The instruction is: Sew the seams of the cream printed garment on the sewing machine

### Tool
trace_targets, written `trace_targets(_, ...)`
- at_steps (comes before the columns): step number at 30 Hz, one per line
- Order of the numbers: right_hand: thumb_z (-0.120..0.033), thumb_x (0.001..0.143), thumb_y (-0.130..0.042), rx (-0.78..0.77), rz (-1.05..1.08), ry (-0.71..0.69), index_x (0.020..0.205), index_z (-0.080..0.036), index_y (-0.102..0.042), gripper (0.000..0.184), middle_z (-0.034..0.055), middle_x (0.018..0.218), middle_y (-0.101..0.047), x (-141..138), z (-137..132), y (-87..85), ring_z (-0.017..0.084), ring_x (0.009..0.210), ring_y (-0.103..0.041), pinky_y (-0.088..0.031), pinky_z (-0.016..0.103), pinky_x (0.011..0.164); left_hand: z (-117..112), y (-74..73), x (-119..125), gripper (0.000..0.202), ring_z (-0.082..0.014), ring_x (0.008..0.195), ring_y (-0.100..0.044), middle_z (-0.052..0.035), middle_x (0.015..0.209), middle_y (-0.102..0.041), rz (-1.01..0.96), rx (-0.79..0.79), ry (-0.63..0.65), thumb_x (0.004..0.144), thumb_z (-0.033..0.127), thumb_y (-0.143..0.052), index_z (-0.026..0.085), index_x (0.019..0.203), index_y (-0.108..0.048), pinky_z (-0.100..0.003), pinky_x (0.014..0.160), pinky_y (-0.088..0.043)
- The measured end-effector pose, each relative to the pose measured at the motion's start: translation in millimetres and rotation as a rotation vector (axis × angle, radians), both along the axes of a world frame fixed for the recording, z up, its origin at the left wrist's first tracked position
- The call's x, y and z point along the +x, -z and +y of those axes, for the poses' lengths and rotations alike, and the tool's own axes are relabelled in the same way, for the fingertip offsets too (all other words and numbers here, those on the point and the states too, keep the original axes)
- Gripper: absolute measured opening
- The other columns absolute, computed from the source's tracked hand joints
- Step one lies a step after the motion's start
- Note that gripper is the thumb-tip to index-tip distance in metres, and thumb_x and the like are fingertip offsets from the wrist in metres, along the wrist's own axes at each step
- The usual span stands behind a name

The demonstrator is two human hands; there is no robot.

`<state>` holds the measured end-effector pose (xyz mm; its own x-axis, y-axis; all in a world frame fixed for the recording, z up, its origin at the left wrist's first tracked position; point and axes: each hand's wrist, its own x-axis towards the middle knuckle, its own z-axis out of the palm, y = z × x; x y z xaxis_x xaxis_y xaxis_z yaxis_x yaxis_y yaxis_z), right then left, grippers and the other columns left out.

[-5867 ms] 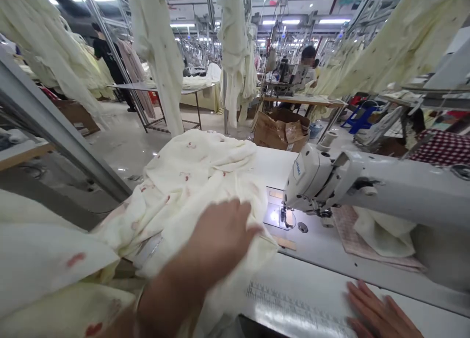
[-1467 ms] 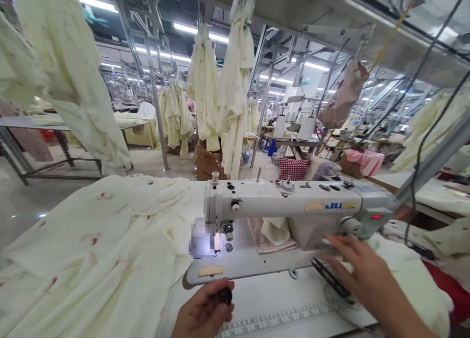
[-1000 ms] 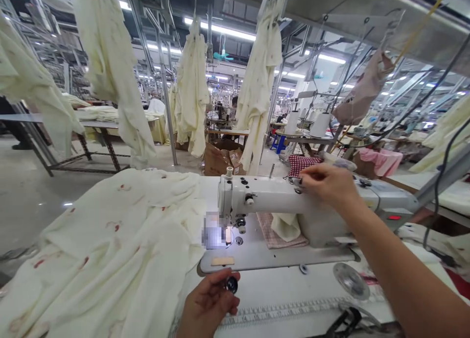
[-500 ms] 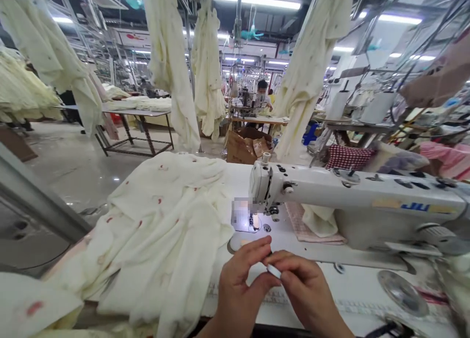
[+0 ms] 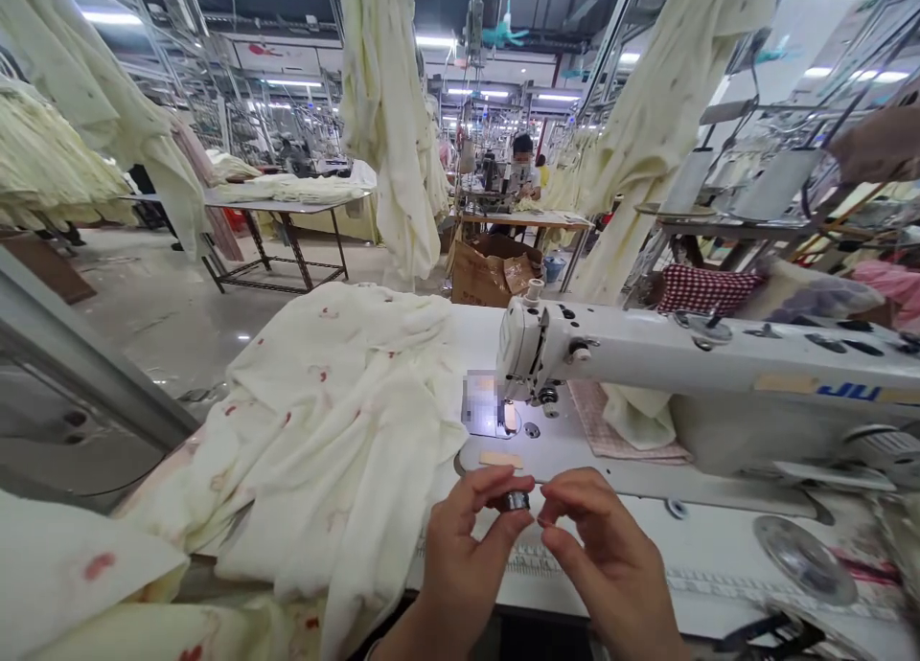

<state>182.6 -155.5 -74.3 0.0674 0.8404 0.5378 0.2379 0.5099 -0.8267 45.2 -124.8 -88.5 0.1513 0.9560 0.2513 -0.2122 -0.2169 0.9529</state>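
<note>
My left hand pinches a small dark metal bobbin case between thumb and fingers, above the front edge of the machine bed. Just to its right, my right hand has thumb and fingertips drawn together; whatever they hold, perhaps thread, is too fine to make out. Both hands are in front of the white sewing machine, whose needle area is lit. Left of the needle lies a cream garment with small red prints, heaped over the table.
A pink checked cloth lies under the machine arm. Cream garments hang ahead. Behind the table stand a cardboard box and a side table with stacked fabric. A person sits at another machine farther back.
My hands have moved slightly apart. The white round piece that was between them is no longer visible, and the metal bobbin case now shows in my left fingers. The view has shifted slightly.
</note>
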Motion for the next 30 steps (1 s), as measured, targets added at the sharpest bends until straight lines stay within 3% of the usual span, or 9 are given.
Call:
trace_targets(3,-0.016,0.081,-0.061,0.052,-0.23,0.026,0.113,-0.028,-0.056,0.035,0.0013,0.084,-0.054,5,0,-5.8,0.013,0.072,-0.056,-0.048,0.026,0.065,-1,-2.7,0,0.02,-0.018,0.086,-0.064,-0.0073,0.092,-0.069,-0.169,-0.219,0.098,0.071,0.016,-0.07,0.016,0.089,-0.061,-0.027,0.076,-0.052)
trace_targets(6,-0.01,0.081,-0.058,0.076,-0.324,0.024,0.095,-0.026,-0.062,0.022,-0.0006,0.074,-0.055,7,1,-10.0,0.011,0.065,-0.055,-0.045,0.022,0.057,-1,-3.6,-1,0.016,-0.0169,0.085,-0.063,-0.0069,0.093,-0.067,-0.261,-0.246,0.146,0.069,0.019,-0.072,0.015,0.082,-0.064,-0.026,0.075,-0.051)
trace_targets(10,-0.013,0.085,-0.051,0.044,-0.245,0.033,0.08,-0.022,-0.058,0.012,-0.0008,0.068,-0.052,6,1,-12.3,0.012,0.063,-0.052,-0.041,0.024,0.055,-1,-0.8,-3,0.017,-0.0135,0.083,-0.06,-0.0031,0.084,-0.064,-0.282,-0.188,0.129,0.068,0.018,-0.073,0.016,0.084,-0.067,-0.023,0.075,-0.049)
trace_targets(13,-0.018,0.085,-0.052,-0.049,-0.123,0.02,0.078,-0.021,-0.058,0.01,-0.0004,0.069,-0.051,5,4,-10.2,0.013,0.063,-0.05,-0.04,0.025,0.056,-3,0.6,0,0.022,-0.0115,0.074,-0.06,-0.0017,0.084,-0.064,-0.391,-0.298,0.142,0.07,0.018,-0.072,0.018,0.09,-0.064,-0.026,0.074,-0.051)
trace_targets(17,-0.029,0.086,-0.053,-0.209,0.04,-0.041,0.07,-0.02,-0.055,0.018,-0.0017,0.065,-0.047,4,14,-8.7,0.012,0.06,-0.046,-0.038,0.024,0.055,-3,-1.0,2,0.016,-0.0107,0.075,-0.06,-0.0005,0.085,-0.063,-0.534,-0.291,0.137,0.067,0.017,-0.075,0.016,0.075,-0.061,-0.025,0.074,-0.051)
trace_targets(24,-0.033,0.083,-0.056,-0.265,0.005,-0.128,0.068,-0.019,-0.055,0.021,-0.0011,0.065,-0.047,4,22,-18.1,0.012,0.061,-0.044,-0.036,0.025,0.056,-1,-5.9,-3,0.025,-0.0093,0.069,-0.061,0.0,0.079,-0.065,-0.616,-0.392,0.131,0.063,0.028,-0.08,0.017,0.08,-0.064,-0.023,0.071,-0.051)
trace_targets(30,-0.033,0.082,-0.056,-0.349,-0.035,-0.109,0.067,-0.019,-0.054,0.021,-0.0011,0.066,-0.049,2,23,-16.5,0.013,0.062,-0.045,-0.037,0.025,0.058,0,-4.9,-5,0.024,-0.0105,0.073,-0.062,0.001,0.083,-0.066,-0.646,-0.303,0.145,0.063,0.021,-0.08,0.017,0.075,-0.06,-0.024,0.074,-0.05)
